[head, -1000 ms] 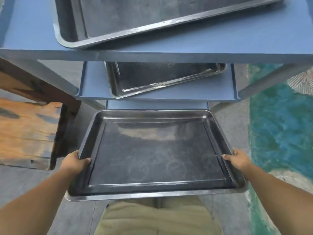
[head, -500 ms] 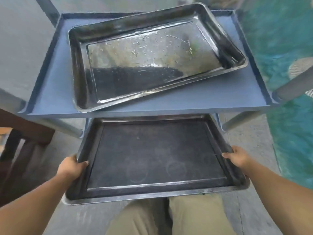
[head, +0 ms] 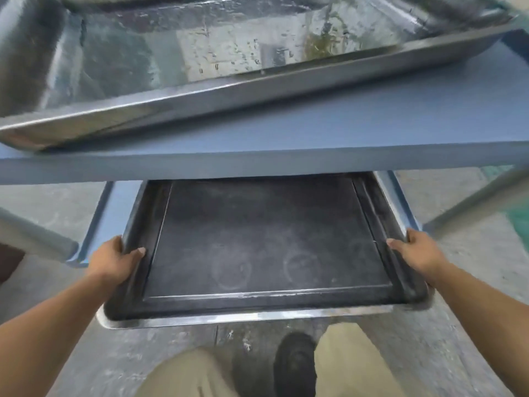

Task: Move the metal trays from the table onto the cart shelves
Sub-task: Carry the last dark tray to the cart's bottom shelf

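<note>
A dark metal tray [head: 266, 247] is held level, its far end under the blue cart's upper shelf [head: 286, 156] and over a lower blue shelf [head: 114, 207]. My left hand [head: 114, 259] grips the tray's left rim, thumb inside. My right hand [head: 415, 253] grips the right rim the same way. The tray's near end sticks out toward me, past the shelf edge. A shiny metal tray [head: 200, 67] lies askew on the upper shelf, close to the camera.
Grey cart legs slant down at the left [head: 34, 239] and right [head: 469, 207]. Concrete floor lies below, with green paint at the right edge [head: 518, 222]. My khaki trousers and a dark shoe [head: 294, 365] are under the tray.
The held tray has gone forward, farther under the upper shelf and onto the lower shelf level. My head has dropped and come closer, so the upper tray fills the top of the view.
</note>
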